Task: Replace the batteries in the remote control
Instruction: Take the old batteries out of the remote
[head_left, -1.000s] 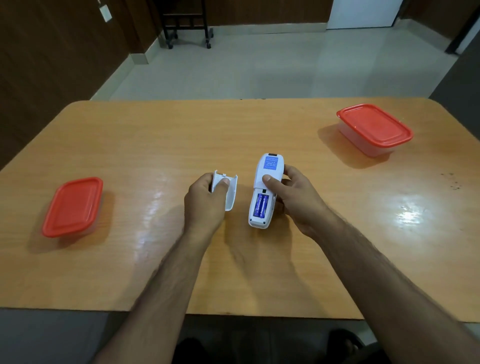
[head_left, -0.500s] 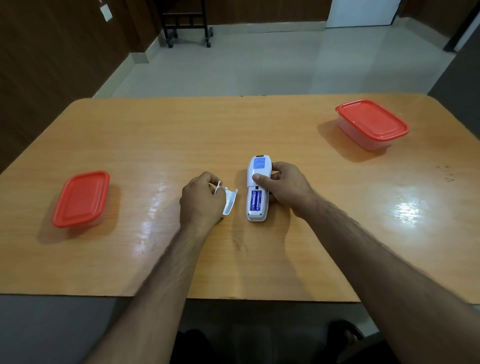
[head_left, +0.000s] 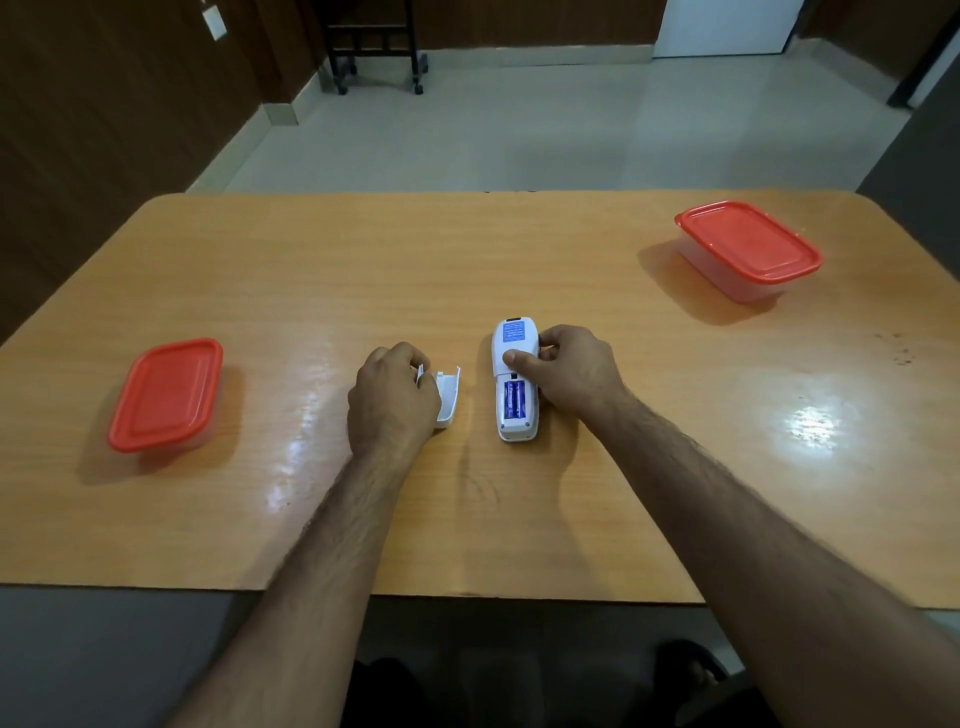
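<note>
A white remote control (head_left: 514, 426) lies face down on the wooden table (head_left: 467, 260), its battery bay open with two blue batteries (head_left: 515, 399) inside. My right hand (head_left: 569, 371) grips the remote's upper half, thumb across its back. The white battery cover (head_left: 448, 397) rests on the table just left of the remote, inner side up. My left hand (head_left: 392, 402) holds the cover's left edge with curled fingers.
A clear box with a red lid (head_left: 165, 393) sits at the table's left. A second red-lidded box (head_left: 748, 249) stands at the far right. Beyond the table are tiled floor and a wheeled rack (head_left: 374, 47).
Both hands lowered toward the table. The remote now lies flat on it, and the cover has come down to the tabletop beside it.
</note>
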